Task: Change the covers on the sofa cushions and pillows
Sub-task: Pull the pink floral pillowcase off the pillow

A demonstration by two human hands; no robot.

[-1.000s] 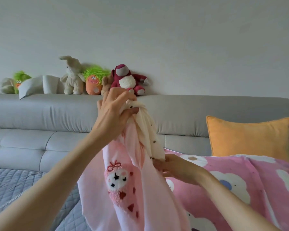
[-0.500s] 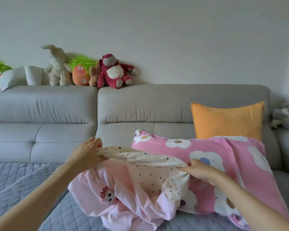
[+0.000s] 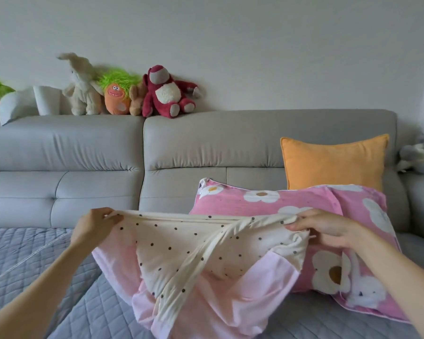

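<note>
Fabric stretched taut between two fists, that's the picture: the cover [image 3: 196, 250], cream with dark dots on one side and pale pink on the other, hangs over the quilted grey seat of the sofa [image 3: 230, 148], just in front of the pink flowered pillow [image 3: 353, 211]. The left hand [image 3: 93, 226] pinches one end of the top hem, fingers curled tight over the edge; the right hand [image 3: 326, 226] grips the other end, thumb and fingers bunched round a twist of cloth. It looks light and floppy, a thin soft cotton with no stiffness at all, sagging in folds below the held edge. Slipping seems unlikely, tangling far more so, since one band already runs diagonally across the opening. Best hold, I reckon, is right on that hem at the mouth, one hand each side, so the opening spreads wide for a pillow. An orange cushion [image 3: 333, 162] leans behind.
</note>
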